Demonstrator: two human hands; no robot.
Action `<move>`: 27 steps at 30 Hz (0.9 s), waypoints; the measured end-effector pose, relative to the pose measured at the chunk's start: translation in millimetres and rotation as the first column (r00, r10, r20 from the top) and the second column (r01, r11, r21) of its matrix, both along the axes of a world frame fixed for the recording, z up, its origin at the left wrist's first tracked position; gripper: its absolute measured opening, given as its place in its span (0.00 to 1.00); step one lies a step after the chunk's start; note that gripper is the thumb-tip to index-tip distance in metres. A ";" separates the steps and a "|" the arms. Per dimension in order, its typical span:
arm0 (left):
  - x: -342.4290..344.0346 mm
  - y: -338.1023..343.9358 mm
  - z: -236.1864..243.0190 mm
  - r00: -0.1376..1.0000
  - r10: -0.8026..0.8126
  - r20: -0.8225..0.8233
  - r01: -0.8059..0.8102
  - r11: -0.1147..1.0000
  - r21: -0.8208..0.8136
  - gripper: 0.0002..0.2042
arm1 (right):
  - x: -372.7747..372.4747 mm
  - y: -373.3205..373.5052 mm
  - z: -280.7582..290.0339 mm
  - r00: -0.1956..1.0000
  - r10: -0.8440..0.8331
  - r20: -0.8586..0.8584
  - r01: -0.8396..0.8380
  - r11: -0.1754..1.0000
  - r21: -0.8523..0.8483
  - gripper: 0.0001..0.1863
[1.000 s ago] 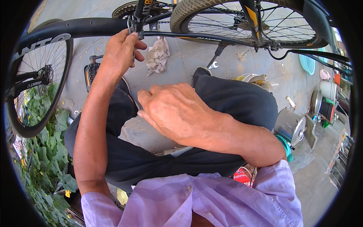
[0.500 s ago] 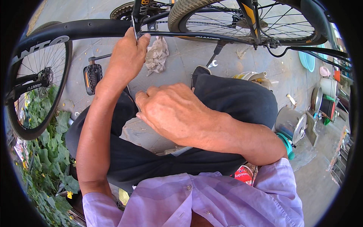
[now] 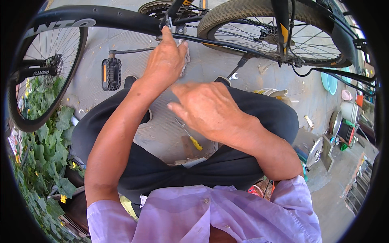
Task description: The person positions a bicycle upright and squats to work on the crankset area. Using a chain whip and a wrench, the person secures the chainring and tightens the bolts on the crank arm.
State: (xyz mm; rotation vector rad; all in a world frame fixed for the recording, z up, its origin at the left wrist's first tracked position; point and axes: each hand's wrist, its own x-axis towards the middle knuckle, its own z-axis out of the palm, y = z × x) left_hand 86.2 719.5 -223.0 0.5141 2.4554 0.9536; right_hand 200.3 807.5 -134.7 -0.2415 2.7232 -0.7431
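My left hand [image 3: 164,60] is up at the black bicycle frame [image 3: 113,24], by the joint near the chainring [image 3: 158,8]. Its index finger reaches a slim metal tool [image 3: 168,21] there; the other fingers are mostly hidden behind the hand. The thumb stands off to the side, over a crumpled grey rag [image 3: 186,56]. My right hand [image 3: 210,107] hovers above my lap, thumb and forefinger apart, the forefinger smeared by motion, with nothing seen in it. On the ground below lies a screwdriver [image 3: 196,143] with a yellow handle.
The rear wheel [image 3: 206,28] and front wheel [image 3: 77,56] flank the frame. A pedal [image 3: 111,73] juts toward my left knee. A wrench [image 3: 234,76] lies near the kickstand [image 3: 242,60]. Leafy plants [image 3: 48,162] are at left; pots and buckets [image 3: 349,111] stand at right.
The view has shifted, so the bicycle sits further right. My right hand has moved slightly right and its thumb has spread from the forefinger, uncovering the screwdriver. My left hand stays at the frame joint.
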 end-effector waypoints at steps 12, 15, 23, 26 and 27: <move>-4.8 -14.0 4.1 0.986 0.023 0.163 -0.049 0.986 0.158 0.28 | -24.7 0.3 -49.9 0.880 -0.472 0.053 0.475 0.875 -0.097 0.23; -7.2 -15.0 1.7 0.984 0.020 0.175 -0.048 0.986 0.157 0.28 | -33.7 -8.2 -66.4 0.870 -0.467 0.158 0.489 0.858 -0.159 0.21; -7.6 -24.1 8.0 0.980 0.003 0.200 -0.030 0.991 0.134 0.30 | -40.7 -12.5 -99.7 0.828 -0.554 0.090 0.557 0.793 -0.246 0.13; -11.8 -32.0 18.1 0.988 0.005 0.152 -0.021 0.994 0.107 0.29 | -45.4 -12.7 -98.2 0.800 -0.576 0.168 0.600 0.774 -0.204 0.12; -14.5 -35.5 22.1 0.998 0.021 0.062 -0.027 0.996 0.089 0.29 | -46.6 -13.8 -102.4 0.788 -0.585 0.193 0.615 0.762 -0.200 0.12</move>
